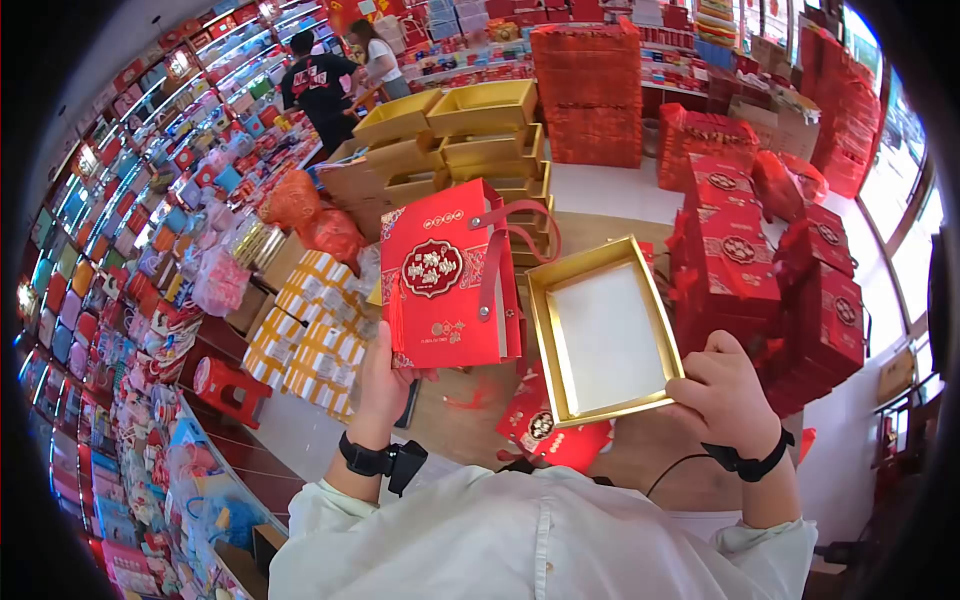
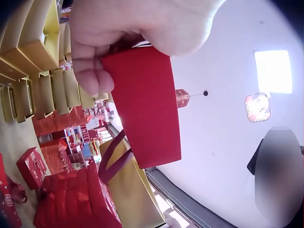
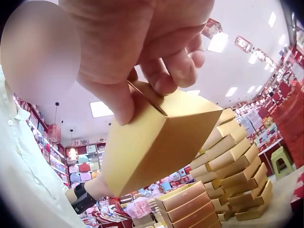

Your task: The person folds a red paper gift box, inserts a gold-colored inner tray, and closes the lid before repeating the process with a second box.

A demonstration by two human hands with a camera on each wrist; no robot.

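My left hand (image 1: 378, 385) grips the lower left edge of a red gift box (image 1: 440, 275) with pink strap handles and a dark printed label. In the left wrist view its fingers curl over the plain red side (image 2: 142, 104) of that box. My right hand (image 1: 728, 390) pinches the near right corner of a gold box tray (image 1: 548, 330), tilted so its white inside faces me. Thumb and fingers clasp the tray's gold wall (image 3: 156, 147) in the right wrist view. Both are held up side by side over the table, with the strap handle close to the tray's far corner.
Below the tray, a flat red box piece (image 1: 540, 425) lies on the wooden table (image 1: 660, 470). Gold trays (image 1: 485, 105) are stacked beyond. Red gift boxes (image 1: 740, 250) pile up at the right, yellow-and-white packs (image 1: 315, 330) at the left. Two people stand at the far shelves.
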